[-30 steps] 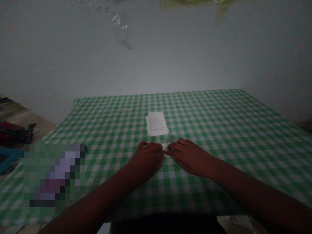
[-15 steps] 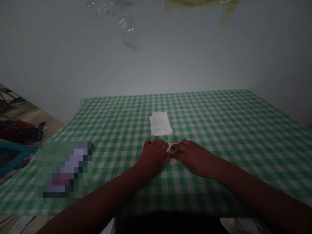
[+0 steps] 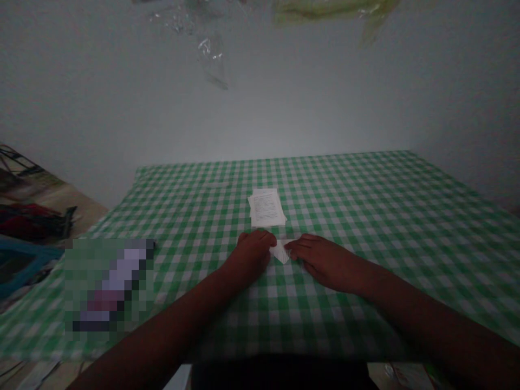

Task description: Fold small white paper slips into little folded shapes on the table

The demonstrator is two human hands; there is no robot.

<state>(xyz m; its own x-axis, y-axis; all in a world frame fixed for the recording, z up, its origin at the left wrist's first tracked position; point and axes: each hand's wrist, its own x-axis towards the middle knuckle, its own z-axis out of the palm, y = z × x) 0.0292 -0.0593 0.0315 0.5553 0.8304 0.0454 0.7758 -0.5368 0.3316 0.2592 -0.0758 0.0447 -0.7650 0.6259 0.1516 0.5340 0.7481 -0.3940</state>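
A small white paper (image 3: 281, 252), lined with print, lies between two bare hands on a worktop (image 3: 377, 211) covered in green-and-white checks, near its front edge. The paper's visible part narrows to a corner pointing toward the person; its far edge runs roughly left to right. Fingers cover both sides, so its long axis cannot be told. The left hand (image 3: 252, 253) has curled fingers at the paper's left side; the right hand (image 3: 320, 261) rests fingertips on its right. Whether either grip is pinched together or only pressing cannot be told. Just beyond, in line with the paper, sits a loose stack (image 3: 267, 208) of printed sheets. Well to the left, a pixelated object (image 3: 119, 276) slants away toward the right. Clear plastic (image 3: 213, 59) hangs on the wall (image 3: 304, 97) behind.
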